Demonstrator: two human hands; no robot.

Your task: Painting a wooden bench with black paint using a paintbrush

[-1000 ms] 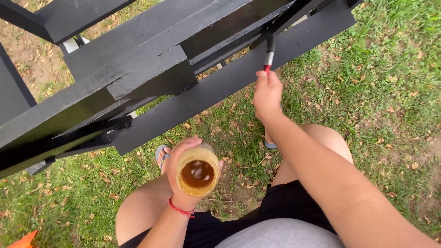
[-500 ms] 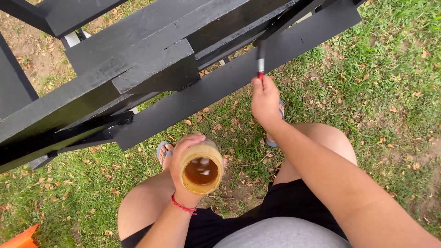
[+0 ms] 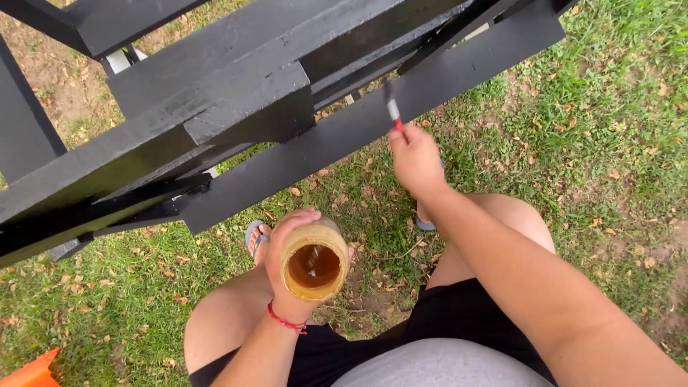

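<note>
My right hand (image 3: 414, 159) grips a thin paintbrush (image 3: 393, 109) with a red handle, its tip against the lower black plank (image 3: 344, 136) of a black-painted wooden frame. The brush is blurred. My left hand (image 3: 283, 247) wraps around an open tan jar (image 3: 314, 261) with brown liquid inside, held above my left knee. A red string bracelet sits on that wrist. I am crouched on grass, both knees bare.
The black wooden frame (image 3: 215, 93) spans the upper half of the view, with beams crossing at angles. Grass with dry leaves (image 3: 595, 143) lies all around. An orange object (image 3: 29, 369) shows at the bottom left corner. My sandalled feet (image 3: 256, 234) rest below the plank.
My right hand with the brush has slid left along the lower plank. The jar in my left hand stays in about the same place.
</note>
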